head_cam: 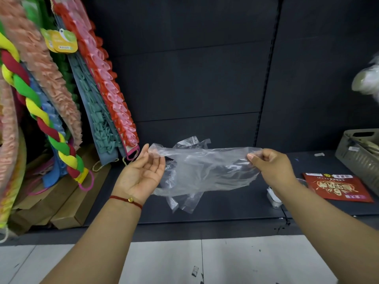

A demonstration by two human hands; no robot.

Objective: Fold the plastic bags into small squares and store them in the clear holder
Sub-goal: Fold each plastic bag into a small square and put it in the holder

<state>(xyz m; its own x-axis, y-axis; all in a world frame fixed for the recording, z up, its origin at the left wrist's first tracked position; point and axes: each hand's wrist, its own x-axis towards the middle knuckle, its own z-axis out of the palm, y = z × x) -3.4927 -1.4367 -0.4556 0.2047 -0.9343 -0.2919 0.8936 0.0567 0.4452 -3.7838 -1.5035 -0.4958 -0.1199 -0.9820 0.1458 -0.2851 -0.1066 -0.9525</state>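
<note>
A clear, crumpled plastic bag (207,171) hangs stretched between my two hands above a dark shelf (225,203). My left hand (141,173) is turned palm up, and its thumb and fingers pinch the bag's left end. On the right, my right hand (270,167) pinches the bag's other end between curled fingers. The bag's handles dangle loose below and behind the stretched edge. I see no clear holder in this view.
Colourful ruffled and braided scrubbers (61,111) hang at left over cardboard boxes (67,201). A red packet (336,186) and a grey slotted basket (361,158) sit on the shelf at right. A small white object (273,196) lies by my right forearm. Tiled floor lies below.
</note>
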